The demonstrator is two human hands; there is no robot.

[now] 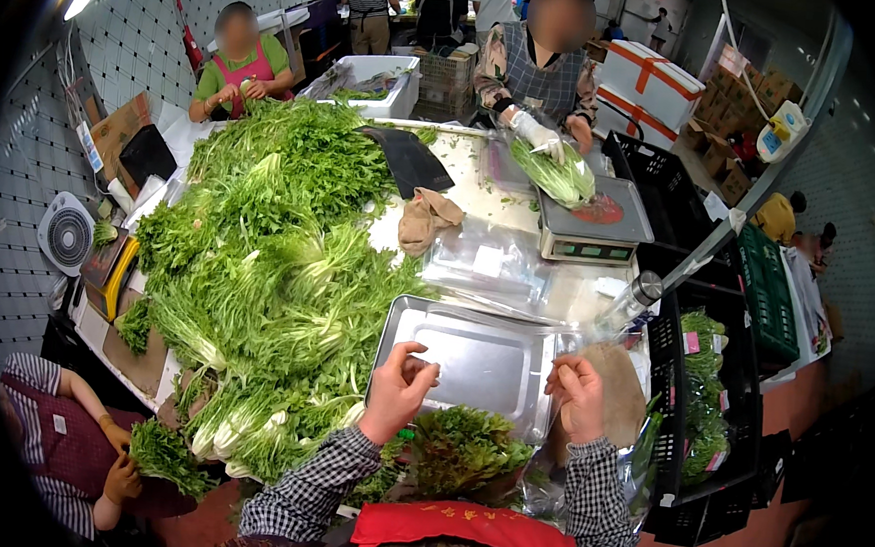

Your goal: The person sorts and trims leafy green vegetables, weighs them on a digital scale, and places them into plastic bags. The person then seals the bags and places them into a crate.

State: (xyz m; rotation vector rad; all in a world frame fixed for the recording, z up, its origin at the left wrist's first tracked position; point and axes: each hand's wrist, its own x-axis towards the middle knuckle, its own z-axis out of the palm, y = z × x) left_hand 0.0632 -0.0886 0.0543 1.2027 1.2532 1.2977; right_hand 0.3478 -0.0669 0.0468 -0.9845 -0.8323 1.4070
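A worker's left hand (397,391) curls with thumb and forefinger parted over a metal tray (472,361); the right hand (579,395) bends at its right side, grip unclear. Red-tipped lettuce (467,444) sits between the forearms.

No wording is coming through legibly. Yellow characters (455,513) are running across the red apron (461,544) by the table's (462,157) near edge; pink and white labels (692,342) are sitting on bagged greens (702,390) along its right edge — all too small — and the scale's (629,221) display (587,251), near the far right corner, is showing blurred digits.
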